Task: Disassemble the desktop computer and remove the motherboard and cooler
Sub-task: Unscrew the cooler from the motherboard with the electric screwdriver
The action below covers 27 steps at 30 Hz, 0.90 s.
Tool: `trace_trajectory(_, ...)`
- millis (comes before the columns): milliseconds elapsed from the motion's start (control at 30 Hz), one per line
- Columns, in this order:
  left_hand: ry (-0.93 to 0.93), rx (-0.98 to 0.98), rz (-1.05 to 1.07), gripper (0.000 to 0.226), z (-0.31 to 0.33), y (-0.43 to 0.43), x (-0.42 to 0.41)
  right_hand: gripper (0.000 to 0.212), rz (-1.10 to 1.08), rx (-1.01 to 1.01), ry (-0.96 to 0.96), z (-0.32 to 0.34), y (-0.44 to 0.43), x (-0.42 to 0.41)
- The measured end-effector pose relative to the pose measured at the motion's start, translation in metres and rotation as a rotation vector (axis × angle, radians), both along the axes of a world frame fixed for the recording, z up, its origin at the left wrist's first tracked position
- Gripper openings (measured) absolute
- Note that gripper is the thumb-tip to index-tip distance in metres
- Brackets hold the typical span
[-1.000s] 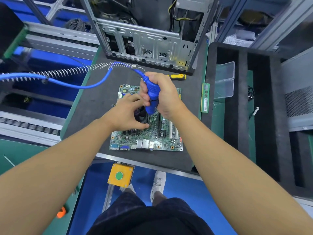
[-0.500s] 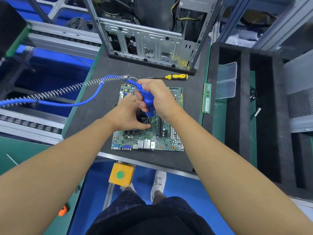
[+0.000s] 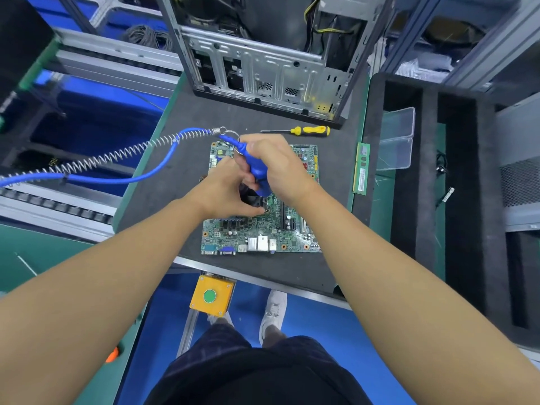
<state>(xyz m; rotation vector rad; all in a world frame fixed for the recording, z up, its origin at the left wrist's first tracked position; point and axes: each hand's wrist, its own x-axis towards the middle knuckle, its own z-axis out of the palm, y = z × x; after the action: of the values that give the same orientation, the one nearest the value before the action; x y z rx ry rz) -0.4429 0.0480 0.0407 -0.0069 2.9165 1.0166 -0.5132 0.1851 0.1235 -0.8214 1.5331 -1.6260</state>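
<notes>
A green motherboard point(image 3: 260, 235) lies flat on the dark mat point(image 3: 181, 176), ports toward me. Its black cooler point(image 3: 253, 197) sits at the board's middle, mostly hidden under my hands. My right hand point(image 3: 280, 166) grips a blue powered screwdriver point(image 3: 257, 168) held upright, tip down at the cooler's near right corner. My left hand point(image 3: 226, 194) rests on the cooler, thumb and fingers pinched at its edge beside the tool tip. The empty metal computer case point(image 3: 263, 71) stands open at the back of the mat.
A blue hose with a coiled spring point(image 3: 117, 159) runs left from the tool. A yellow-handled screwdriver point(image 3: 304, 130) lies behind the board. A RAM stick point(image 3: 361, 169) and clear plastic trays point(image 3: 397, 138) sit at right, beside black foam slots point(image 3: 432, 200). A yellow button box point(image 3: 211, 295) hangs below the table edge.
The hose and spring dropped lower and stretched out leftward. Both hands stay on the cooler, with the blue tool tilted slightly and pressed at the same corner.
</notes>
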Motion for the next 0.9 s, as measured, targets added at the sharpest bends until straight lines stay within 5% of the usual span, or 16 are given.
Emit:
trace_trajectory(200,0.058,-0.118,-0.008,0.045,-0.006,-0.001,0.003,0.024,-0.007,-0.066,-0.05,0.007,-0.001,-0.008)
trace_trajectory(367,-0.068,-0.315,0.045,0.108,-0.007,-0.027,0.014,0.03,-0.046,-0.143,-0.068,0.025,-0.007,-0.024)
trace_trajectory(700,-0.237,0.144,0.358,0.103,-0.017,-0.044,0.052,0.028,-0.062,-0.125,-0.117,0.023,-0.072,-0.018)
trace_trajectory(900,-0.322,0.184,0.378,0.116,-0.027,-0.046,0.049,0.024,-0.035,-0.077,-0.133,0.005,-0.101,-0.007)
